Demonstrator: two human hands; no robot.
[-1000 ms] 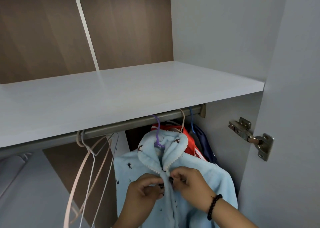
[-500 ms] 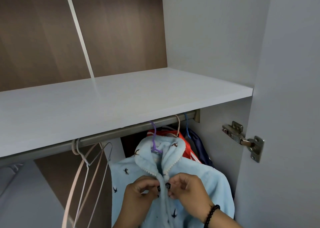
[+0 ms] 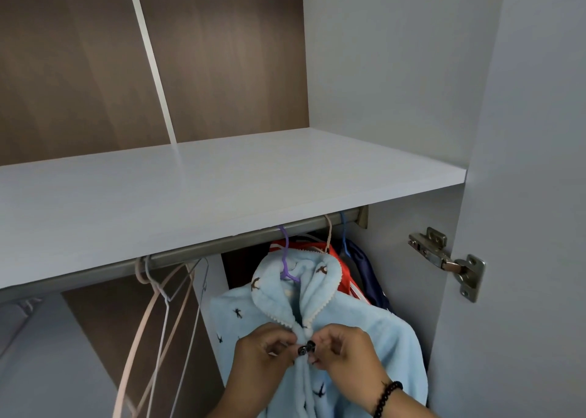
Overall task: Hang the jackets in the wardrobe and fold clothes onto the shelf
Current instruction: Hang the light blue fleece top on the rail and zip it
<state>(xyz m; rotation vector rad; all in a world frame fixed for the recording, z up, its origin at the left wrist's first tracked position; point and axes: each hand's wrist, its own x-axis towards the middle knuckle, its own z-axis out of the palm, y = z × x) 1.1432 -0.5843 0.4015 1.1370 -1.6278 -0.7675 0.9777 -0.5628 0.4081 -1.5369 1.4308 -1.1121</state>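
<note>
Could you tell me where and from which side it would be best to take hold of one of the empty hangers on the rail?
Probably the pink hanger by its neck, just under the hook on the rail, coming from the front. It hangs free left of the blue jacket, and its thin arms swing; the neck is steadiest. Both hands are busy pinching the jacket's front.

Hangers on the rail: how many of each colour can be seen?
Purple hanger, carrying the light blue jacket: 1
Blue hanger: 1
Pink hangers, one with a garment, one bare: 2
White wire hanger, bare: 1
Total: 5 visible; more may be hidden behind the clothes.
</note>
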